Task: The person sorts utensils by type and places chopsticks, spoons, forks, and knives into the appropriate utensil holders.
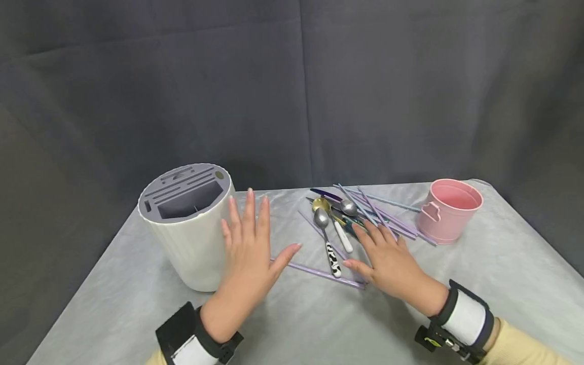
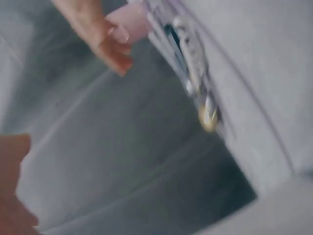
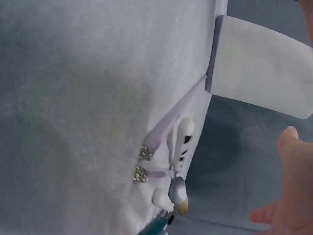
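Observation:
My left hand (image 1: 248, 246) is held up with its fingers straight and spread, just right of a white utensil holder (image 1: 196, 253) with a grey slotted top. My right hand (image 1: 390, 261) spreads its fingers low over a loose pile of cutlery and chopsticks, overlapping it in the head view. Neither hand holds anything. Lying in the pile are a spoon with a black-and-white patterned handle (image 1: 333, 259), a gold spoon (image 1: 321, 204), a white handle (image 1: 343, 237) and several lilac chopsticks (image 1: 315, 272). In the right wrist view, decorated chopstick ends (image 3: 140, 174) show near the spoons.
A pink bucket (image 1: 440, 223) with small side handles stands at the right, beside the pile. Pale cloth covers the table (image 1: 301, 329). Behind its far edge hangs a dark grey curtain (image 1: 292, 101). Both wrists wear strapped cameras.

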A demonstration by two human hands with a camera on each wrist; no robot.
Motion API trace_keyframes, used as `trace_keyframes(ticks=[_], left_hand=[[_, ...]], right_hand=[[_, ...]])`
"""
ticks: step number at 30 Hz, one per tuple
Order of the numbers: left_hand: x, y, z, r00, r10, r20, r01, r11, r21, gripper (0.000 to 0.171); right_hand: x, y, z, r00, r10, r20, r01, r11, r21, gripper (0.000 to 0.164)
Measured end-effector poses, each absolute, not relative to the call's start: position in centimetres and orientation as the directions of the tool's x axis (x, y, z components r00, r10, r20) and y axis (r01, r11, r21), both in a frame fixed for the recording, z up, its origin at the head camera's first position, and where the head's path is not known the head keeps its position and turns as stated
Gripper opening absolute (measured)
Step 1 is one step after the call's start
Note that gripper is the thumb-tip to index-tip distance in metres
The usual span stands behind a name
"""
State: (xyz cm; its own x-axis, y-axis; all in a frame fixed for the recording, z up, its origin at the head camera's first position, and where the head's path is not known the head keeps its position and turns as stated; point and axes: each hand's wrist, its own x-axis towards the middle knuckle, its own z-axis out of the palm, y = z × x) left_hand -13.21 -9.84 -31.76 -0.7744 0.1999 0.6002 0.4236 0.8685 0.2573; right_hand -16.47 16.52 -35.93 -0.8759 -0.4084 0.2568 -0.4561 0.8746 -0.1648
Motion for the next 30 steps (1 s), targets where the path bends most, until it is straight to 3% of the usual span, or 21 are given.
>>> trace_keyframes(ticks=[6,8,10,15,18,23,30], left_hand=[[-12.9,-12.9,-30.0,-0.477,0.067,0.876,0.458,0.87,0.183,0.081],[-12.9,-14.1,-29.4,-0.442,-0.001,0.897,0.423,0.881,0.21,0.087],[-12.9,-15.3,-29.0,-0.473,-0.081,0.877,0.376,0.882,0.284,0.098],[-13.3,-17.9,-28.8,-0.633,-0.272,0.725,0.231,0.828,0.512,0.129],[-13.8,-18.8,-29.4,-0.666,-0.333,0.667,0.198,0.783,0.589,0.139],[-14.5,-19.9,-30.8,-0.705,-0.376,0.601,0.216,0.694,0.687,0.138],[-14.6,-20.6,-31.4,-0.722,-0.423,0.547,0.258,0.569,0.781,0.136]], right_hand=[[-16.8,15.8,-36.3,-0.844,-0.462,0.274,-0.514,0.842,-0.165,0.073],[-16.8,15.4,-36.6,-0.818,-0.497,0.29,-0.553,0.819,-0.154,0.07],[-16.8,15.0,-36.9,-0.79,-0.532,0.305,-0.589,0.796,-0.138,0.067],[-16.8,14.1,-37.9,-0.731,-0.605,0.316,-0.656,0.751,-0.079,0.064],[-16.9,13.6,-38.4,-0.7,-0.636,0.326,-0.685,0.727,-0.052,0.064],[-17.1,12.8,-38.9,-0.654,-0.681,0.33,-0.721,0.693,0.001,0.062],[-17.4,11.5,-39.3,-0.647,-0.727,0.231,-0.741,0.671,0.039,0.057]])
